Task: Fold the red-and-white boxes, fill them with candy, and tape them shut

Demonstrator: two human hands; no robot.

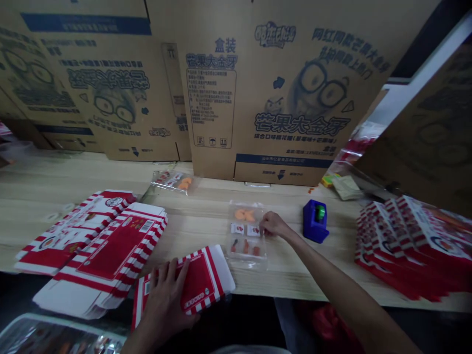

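Observation:
My left hand (165, 300) lies with spread fingers on a flattened red-and-white striped paperboard box (201, 280), which juts over the near edge of the wooden table (280, 275). My right hand (275, 225) has curled fingers at the right edge of a clear plastic tray (245, 236) holding orange and red snack pieces and small white packets. Whether it grips the tray is hard to tell. A blue tape dispenser (315, 221) with a green roll stands just right of that hand. Another clear packet (173, 181) lies farther back.
Stacks of flat striped boxes lie at left (88, 246) and right (409, 246). Large printed cardboard cartons (258, 93) stand along the back of the table. A tray of packaged items (55, 337) sits below the near edge at bottom left.

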